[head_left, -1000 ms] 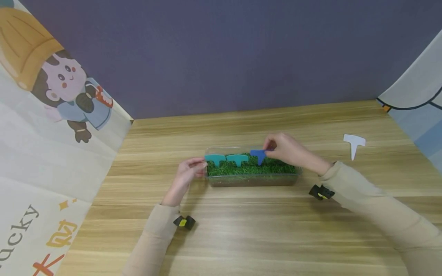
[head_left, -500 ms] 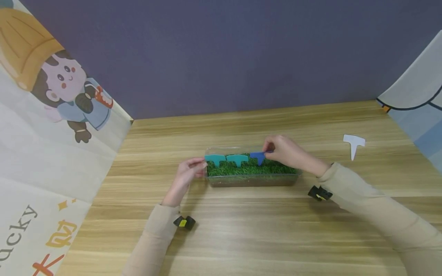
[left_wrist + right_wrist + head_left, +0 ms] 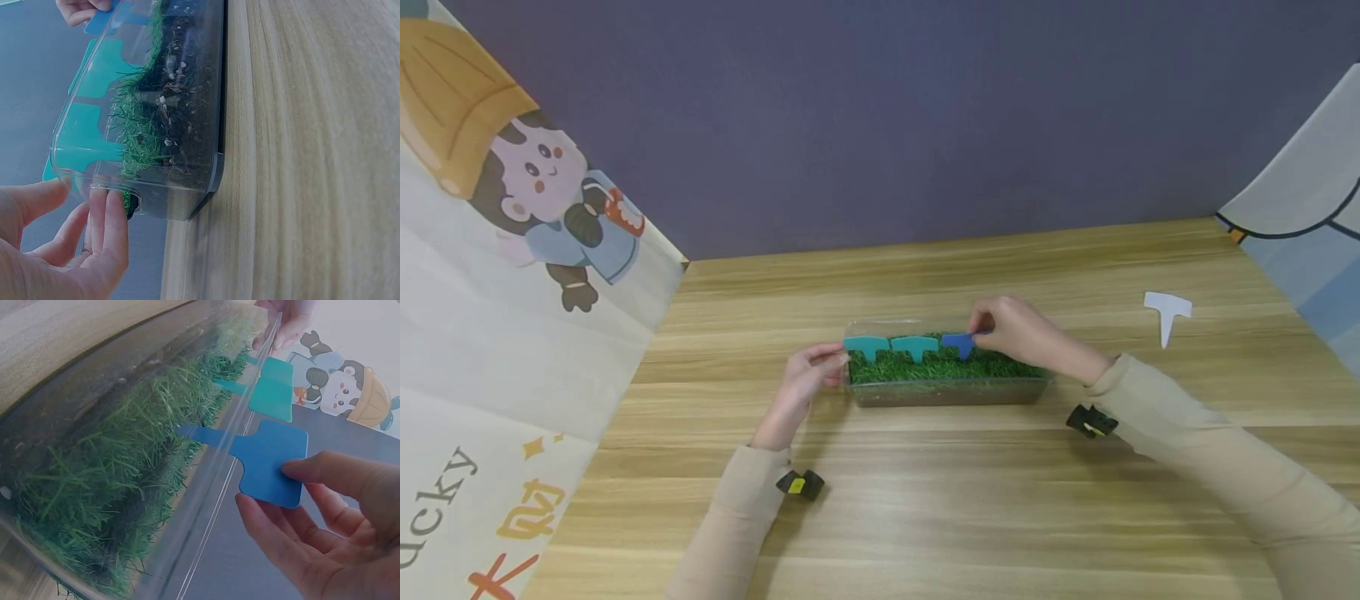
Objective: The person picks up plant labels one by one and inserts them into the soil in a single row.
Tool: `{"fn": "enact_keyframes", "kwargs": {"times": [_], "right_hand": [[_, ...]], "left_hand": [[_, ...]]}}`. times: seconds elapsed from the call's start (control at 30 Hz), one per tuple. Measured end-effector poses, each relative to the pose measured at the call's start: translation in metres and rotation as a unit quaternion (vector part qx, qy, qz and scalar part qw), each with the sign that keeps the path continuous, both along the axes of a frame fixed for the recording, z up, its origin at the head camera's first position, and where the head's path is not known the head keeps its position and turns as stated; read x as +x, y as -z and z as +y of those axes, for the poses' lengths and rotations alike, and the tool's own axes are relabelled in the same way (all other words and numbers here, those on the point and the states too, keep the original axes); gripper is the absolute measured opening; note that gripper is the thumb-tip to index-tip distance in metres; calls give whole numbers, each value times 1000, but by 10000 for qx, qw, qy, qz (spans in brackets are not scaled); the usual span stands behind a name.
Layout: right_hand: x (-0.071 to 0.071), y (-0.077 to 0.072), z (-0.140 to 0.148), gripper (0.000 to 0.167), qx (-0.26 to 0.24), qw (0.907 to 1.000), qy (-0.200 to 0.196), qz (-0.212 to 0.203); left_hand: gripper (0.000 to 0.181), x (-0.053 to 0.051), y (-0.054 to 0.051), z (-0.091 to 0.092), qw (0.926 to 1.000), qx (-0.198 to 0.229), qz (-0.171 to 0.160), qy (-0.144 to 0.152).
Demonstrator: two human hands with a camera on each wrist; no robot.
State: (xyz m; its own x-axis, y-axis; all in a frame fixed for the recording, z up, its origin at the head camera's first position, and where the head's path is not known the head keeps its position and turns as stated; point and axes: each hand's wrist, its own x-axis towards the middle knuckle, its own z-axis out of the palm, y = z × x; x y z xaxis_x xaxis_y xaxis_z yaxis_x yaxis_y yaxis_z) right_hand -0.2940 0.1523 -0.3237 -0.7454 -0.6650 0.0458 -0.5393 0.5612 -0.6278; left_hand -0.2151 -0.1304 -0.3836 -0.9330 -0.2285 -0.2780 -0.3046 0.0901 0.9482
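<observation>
A clear plastic planter box [image 3: 951, 392] of dark soil and green grass [image 3: 895, 367] stands on the table. Two teal T-shaped plant labels [image 3: 915, 345] [image 3: 87, 134] stand in the grass at its left half. To their right is a blue plant label [image 3: 957, 342], its stem down in the grass in the right wrist view. My right hand [image 3: 1018, 333] pinches this label's head between thumb and fingers. At the box's left end, my left hand [image 3: 807, 379] rests fairly straight fingertips [image 3: 114, 209] against the end wall, the thumb close to the rim.
A white T-shaped plant label [image 3: 1167, 314] lies flat on the wooden table [image 3: 940, 500], right of the box. Behind the table rises a dark blue-grey panel [image 3: 925, 125]. A printed sheet with a cartoon figure [image 3: 550, 175] hangs at the left.
The blue label has sunk slightly lower into the grass, with my right hand moving down a little and to the left. My left hand stays at the box's end.
</observation>
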Motion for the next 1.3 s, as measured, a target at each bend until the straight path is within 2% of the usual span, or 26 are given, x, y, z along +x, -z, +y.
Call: {"fn": "enact_keyframes", "kwargs": {"times": [0.57,0.87,1.3], "right_hand": [[1,0,-3,5,135,9999,23,45],[2,6,-4,5,145,9996,22,244],[2,7,-3,6,73,9999,34,140]], "left_hand": [[34,0,-2,0,10000,1,-76,-2],[35,0,-1,0,9999,-9,-102,27],[34,1,-2,1,10000,3,-70,-10]]}}
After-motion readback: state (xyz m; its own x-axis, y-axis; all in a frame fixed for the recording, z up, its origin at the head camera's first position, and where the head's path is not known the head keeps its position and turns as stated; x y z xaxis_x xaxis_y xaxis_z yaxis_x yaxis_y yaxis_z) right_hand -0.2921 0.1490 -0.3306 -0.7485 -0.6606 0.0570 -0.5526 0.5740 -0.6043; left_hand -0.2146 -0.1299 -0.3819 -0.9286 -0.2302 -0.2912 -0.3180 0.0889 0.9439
